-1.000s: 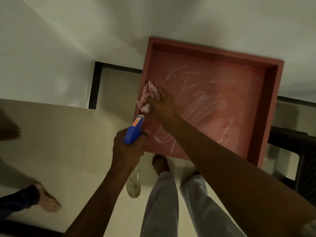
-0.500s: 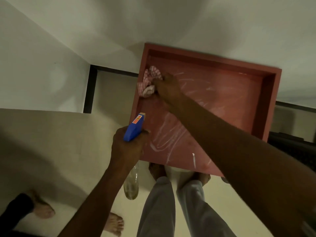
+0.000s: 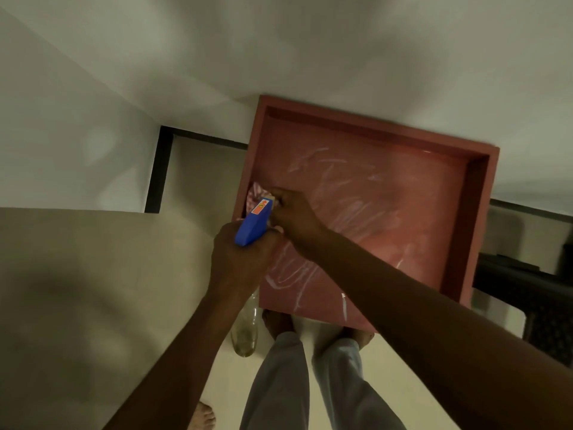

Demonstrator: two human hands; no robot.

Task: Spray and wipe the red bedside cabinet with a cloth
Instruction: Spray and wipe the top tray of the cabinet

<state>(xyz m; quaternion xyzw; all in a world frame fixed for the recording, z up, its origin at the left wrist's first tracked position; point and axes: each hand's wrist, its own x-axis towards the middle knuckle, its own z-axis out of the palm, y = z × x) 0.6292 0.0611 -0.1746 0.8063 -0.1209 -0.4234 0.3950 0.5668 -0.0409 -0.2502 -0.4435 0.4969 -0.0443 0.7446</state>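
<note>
The white walls (image 3: 279, 51) and the pale floor (image 3: 77, 290) fill most of the view from above. The red bedside cabinet (image 3: 483, 218) stands against the wall, and its flat top has a raised rim on the back and right sides. White wet streaks (image 3: 356, 212) swirl across the top. To the right of the cabinet sits something dark (image 3: 527, 290); what it is cannot be told. The person's legs in light trousers (image 3: 310, 383) stand right at the front edge, with bare feet just under it. Another bare foot (image 3: 203, 417) shows at the bottom of the floor. The right hand (image 3: 294, 218) reaches over the cabinet top near its left edge, and its grip is pressed closed on the cloth (image 3: 255, 195), a pink checked one bunched up by the left rim. The left hand (image 3: 242, 259) is just beside it, nearly touching, with its grip wrapped tight around the spray bottle (image 3: 246, 333). The clear bottle hangs down below that hand in front of the cabinet, and its blue spray head (image 3: 252, 226) points up toward the cloth.
</note>
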